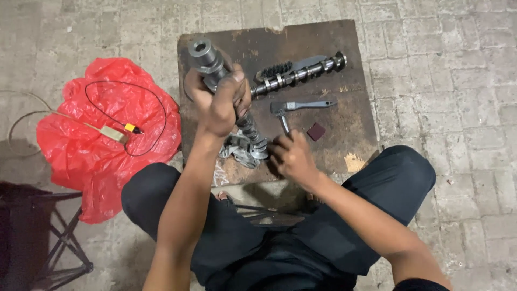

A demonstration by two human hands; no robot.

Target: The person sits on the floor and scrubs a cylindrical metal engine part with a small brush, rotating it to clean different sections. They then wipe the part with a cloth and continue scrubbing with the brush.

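Steel, oily and heavy — our left hand [218, 105] clamps its fingers round the long grey lobed camshaft [229, 89], propped steeply on the rusty brown metal counter [344, 134]. Our right hand [291, 156] pinches fingers together at its lower end beside a crumpled grey rag [237, 151] — we judge a slick grip could let the shaft slide off the counter's edge.

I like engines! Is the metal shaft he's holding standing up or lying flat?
Standing tilted: the left hand grips the camshaft, its lower end on the board.

L hand [219, 102] is covering the shaft [204, 56] middle; shaft's lower end is hiding behind rag [237, 148] & R hand [291, 157].
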